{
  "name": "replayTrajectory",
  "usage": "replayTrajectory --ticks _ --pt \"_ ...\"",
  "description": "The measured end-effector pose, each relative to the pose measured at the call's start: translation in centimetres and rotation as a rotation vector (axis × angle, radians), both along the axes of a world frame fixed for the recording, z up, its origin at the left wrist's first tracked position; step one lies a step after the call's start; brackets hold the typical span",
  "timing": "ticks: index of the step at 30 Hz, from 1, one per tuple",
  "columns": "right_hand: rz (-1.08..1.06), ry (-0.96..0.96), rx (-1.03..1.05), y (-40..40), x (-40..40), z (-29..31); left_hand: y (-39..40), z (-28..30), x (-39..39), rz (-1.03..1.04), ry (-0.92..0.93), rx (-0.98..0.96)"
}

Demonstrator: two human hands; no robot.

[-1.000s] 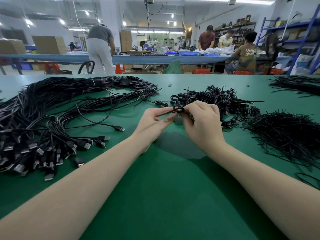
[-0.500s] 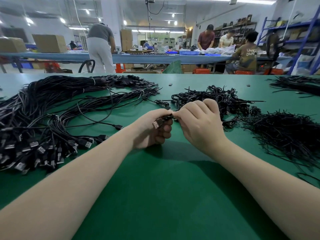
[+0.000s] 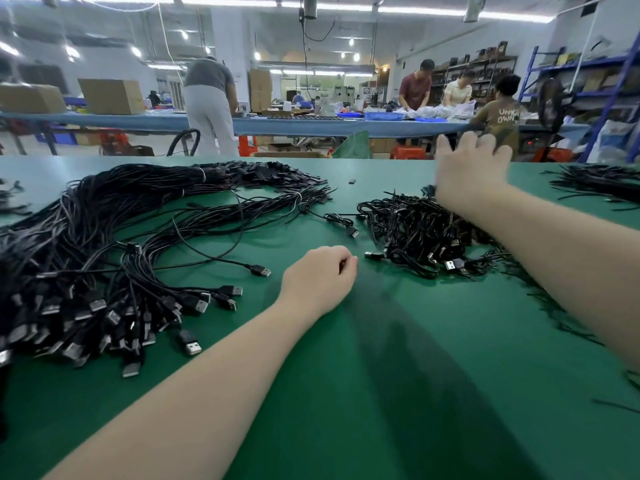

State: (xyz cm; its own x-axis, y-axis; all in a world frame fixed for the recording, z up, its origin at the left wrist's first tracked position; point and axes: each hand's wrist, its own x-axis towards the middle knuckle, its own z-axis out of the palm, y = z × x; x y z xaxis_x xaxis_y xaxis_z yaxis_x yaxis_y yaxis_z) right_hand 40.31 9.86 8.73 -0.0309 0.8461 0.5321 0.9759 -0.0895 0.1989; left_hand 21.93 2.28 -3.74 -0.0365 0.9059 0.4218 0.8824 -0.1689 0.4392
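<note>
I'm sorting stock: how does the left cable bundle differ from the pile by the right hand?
The left cable bundle is larger, its cables long and sweeping; the pile is smaller, its cables coiled short. The bundle has white ties; the pile shows none. Both are black USB cables.

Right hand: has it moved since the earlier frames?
Yes. The right hand has left the left hand and gone forward and right, now spread open over the far side of the pile of coiled cables, near the green table's far edge.
</note>
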Motion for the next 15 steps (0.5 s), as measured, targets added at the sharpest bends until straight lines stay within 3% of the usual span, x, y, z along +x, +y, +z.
replayTrajectory --ticks 2,4,7,10,15 --pt "0.174 -0.010 -0.031 -0.9 -3.2 -1.0 0.2 -0.1 -0.3 0.050 0.009 0.034" --pt "0.437 0.154 -0.100 -3.1 -6.3 -3.8 0.2 -0.2 -0.8 0.214 0.178 0.001" --pt "0.588 0.384 -0.230 -7.4 -8.6 -9.5 0.2 1.2 -3.4 0.427 0.437 -0.309" --pt "0.635 0.419 -0.292 -8.5 -8.1 -12.5 0.8 3.3 -6.4 0.371 0.505 -0.581" --pt "0.668 0.426 -0.320 -8.3 -7.8 -12.4 -0.4 6.2 -8.1 0.246 0.772 -0.678"
